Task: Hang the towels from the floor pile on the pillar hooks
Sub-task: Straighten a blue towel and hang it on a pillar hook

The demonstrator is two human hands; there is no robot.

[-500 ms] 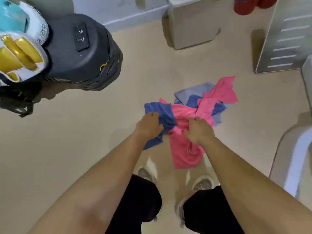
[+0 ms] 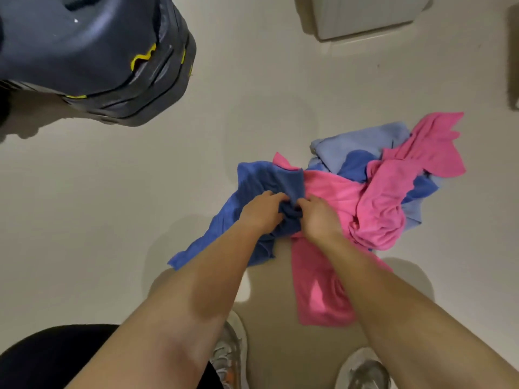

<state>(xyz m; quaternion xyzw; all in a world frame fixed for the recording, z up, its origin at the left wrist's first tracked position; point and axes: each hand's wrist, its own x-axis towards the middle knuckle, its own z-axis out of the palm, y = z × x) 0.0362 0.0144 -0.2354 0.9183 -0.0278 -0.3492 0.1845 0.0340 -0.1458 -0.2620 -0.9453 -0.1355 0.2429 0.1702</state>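
A pile of towels lies on the beige floor in front of my feet. A dark blue towel (image 2: 252, 181) is at its left side, with one corner trailing toward me. My left hand (image 2: 262, 210) and my right hand (image 2: 317, 217) both pinch a bunched fold of this towel, close together. Pink towels (image 2: 373, 200) spread to the right and under my right forearm. A light blue towel (image 2: 362, 144) lies at the back of the pile. No pillar or hooks are in view.
A large dark grey object with yellow marks (image 2: 92, 51) looms at the upper left. A pale box-shaped base (image 2: 365, 15) stands on the floor at the top right. My two grey shoes (image 2: 230, 357) are at the bottom edge.
My right hand has shifted left from the pink towel onto the dark blue towel, beside my left hand. The camera has come lower and closer to the pile.
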